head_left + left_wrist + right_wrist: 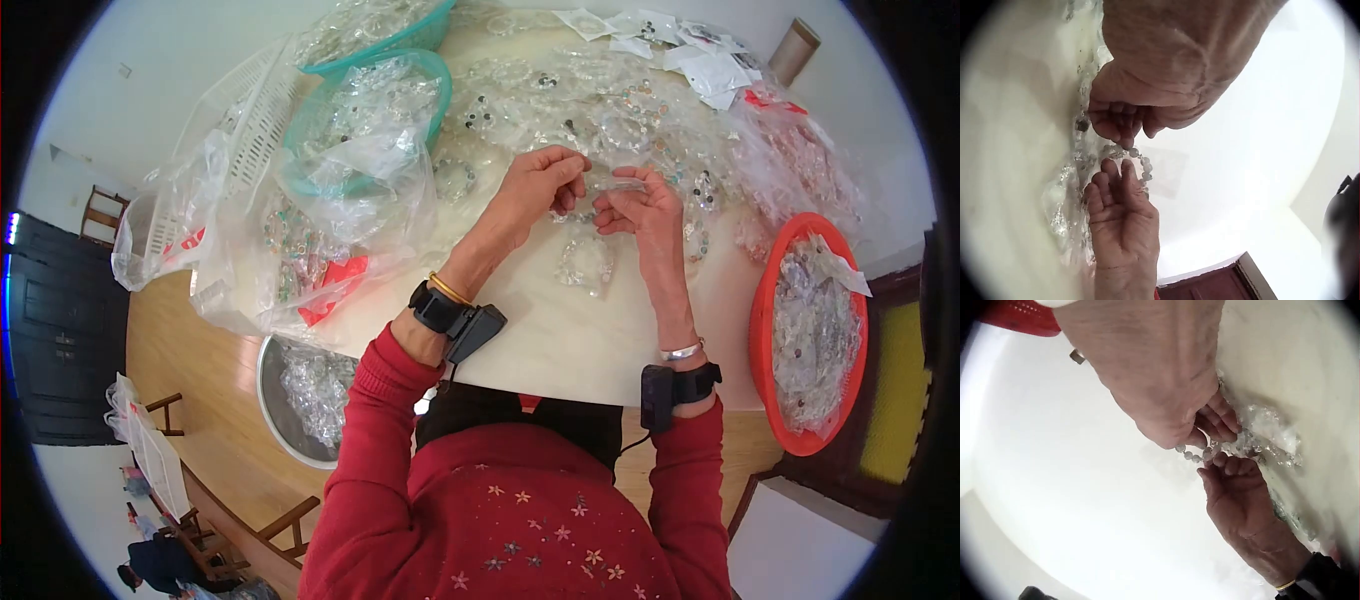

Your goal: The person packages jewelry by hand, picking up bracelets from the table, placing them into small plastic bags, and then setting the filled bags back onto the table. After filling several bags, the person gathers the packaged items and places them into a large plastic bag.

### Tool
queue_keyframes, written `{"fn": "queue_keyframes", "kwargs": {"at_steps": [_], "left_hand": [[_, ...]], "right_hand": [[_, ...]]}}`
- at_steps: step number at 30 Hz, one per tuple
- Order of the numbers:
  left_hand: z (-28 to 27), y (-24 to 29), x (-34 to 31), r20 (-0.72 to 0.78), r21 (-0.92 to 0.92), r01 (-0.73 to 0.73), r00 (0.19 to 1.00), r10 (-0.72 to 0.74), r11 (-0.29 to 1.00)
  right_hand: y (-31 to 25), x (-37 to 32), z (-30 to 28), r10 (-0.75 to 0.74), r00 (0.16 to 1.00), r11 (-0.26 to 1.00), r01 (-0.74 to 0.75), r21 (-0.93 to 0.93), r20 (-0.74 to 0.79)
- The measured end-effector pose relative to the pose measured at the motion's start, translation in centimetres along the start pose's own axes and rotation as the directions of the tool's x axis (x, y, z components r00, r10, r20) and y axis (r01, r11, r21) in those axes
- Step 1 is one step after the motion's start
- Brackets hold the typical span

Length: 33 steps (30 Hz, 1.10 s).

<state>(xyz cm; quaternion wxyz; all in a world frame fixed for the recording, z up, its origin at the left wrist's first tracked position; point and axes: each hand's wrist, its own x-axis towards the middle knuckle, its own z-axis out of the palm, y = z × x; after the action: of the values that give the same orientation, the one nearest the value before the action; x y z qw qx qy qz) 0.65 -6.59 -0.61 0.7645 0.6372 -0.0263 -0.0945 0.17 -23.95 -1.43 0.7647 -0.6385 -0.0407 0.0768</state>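
A bracelet of clear, pale round beads point(1147, 165) is held up between the two hands above the table. My left hand point(535, 190) pinches one part of it between thumb and fingertips. Facing it, my right hand point(645, 208) holds the bracelet with curled fingers, its fingertips close to the left ones. In the right wrist view a short row of the beads point(1191, 456) shows beside the right thumb; the rest is hidden behind the fingers. Just below the hands, a clear-bagged bracelet point(585, 265) lies on the pale tabletop point(520, 335).
Many bagged bracelets point(610, 110) cover the table's far half. Teal baskets point(440, 95) and a plastic bag of beads point(300, 245) stand left. On the right are a red basket point(762, 350) and a pink-filled bag point(795, 160). A metal basin point(268, 400) sits below the table's left edge.
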Motion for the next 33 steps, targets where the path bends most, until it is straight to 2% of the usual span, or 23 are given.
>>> {"fn": "queue_keyframes", "kwargs": {"at_steps": [4, 7, 11, 12, 15, 18, 24, 27, 32, 33], "left_hand": [[0.0, 0.5, -0.2, 0.046, 0.061, 0.038, 0.998, -0.041, 0.997], [0.1, 0.7, -0.4, 0.055, 0.104, 0.077, 0.995, -0.083, 0.992], [0.3, 0.2, -0.2, 0.053, -0.027, -0.01, 0.999, 0.011, 1.0], [0.3, 0.2, -0.2, 0.02, -0.052, -0.04, 0.999, 0.041, 0.998], [0.3, 0.3, -0.2, -0.049, -0.097, -0.104, 0.994, 0.099, 0.99], [0.2, 0.5, -0.3, -0.144, -0.115, -0.145, 0.981, 0.127, 0.983], [0.5, 0.3, -0.1, -0.14, -0.059, -0.216, 0.968, 0.206, 0.975], [0.7, 0.0, -0.2, -0.108, -0.037, -0.255, 0.962, 0.25, 0.966], [1.3, 0.2, -0.4, -0.11, 0.009, -0.304, 0.947, 0.303, 0.953], [1.5, 0.2, -0.6, -0.114, 0.003, -0.307, 0.946, 0.305, 0.952]], "right_hand": [[0.5, 0.0, 0.0, -0.066, 0.998, 0.997, 0.067, -0.029, 0.024], [1.0, 0.1, -0.2, -0.406, 0.913, 0.9, 0.406, -0.159, 0.037], [0.7, -0.1, -0.1, -0.437, 0.89, 0.879, 0.453, -0.147, 0.129], [0.4, -0.2, 0.2, -0.436, 0.89, 0.88, 0.453, -0.147, 0.129], [-0.8, -0.8, 1.4, -0.289, 0.956, 0.949, 0.28, 0.144, 0.041], [-0.5, -0.5, 1.1, -0.248, 0.968, 0.959, 0.239, 0.152, 0.044], [0.9, 0.0, 0.1, -0.145, 0.986, 0.974, 0.127, 0.187, 0.084], [1.1, 0.0, -0.5, -0.16, 0.963, 0.987, 0.162, 0.006, 0.219], [1.3, 0.1, -0.3, -0.204, 0.965, 0.975, 0.215, -0.056, 0.163], [1.0, 0.0, -0.2, -0.176, 0.982, 0.982, 0.169, 0.084, 0.074]]}}
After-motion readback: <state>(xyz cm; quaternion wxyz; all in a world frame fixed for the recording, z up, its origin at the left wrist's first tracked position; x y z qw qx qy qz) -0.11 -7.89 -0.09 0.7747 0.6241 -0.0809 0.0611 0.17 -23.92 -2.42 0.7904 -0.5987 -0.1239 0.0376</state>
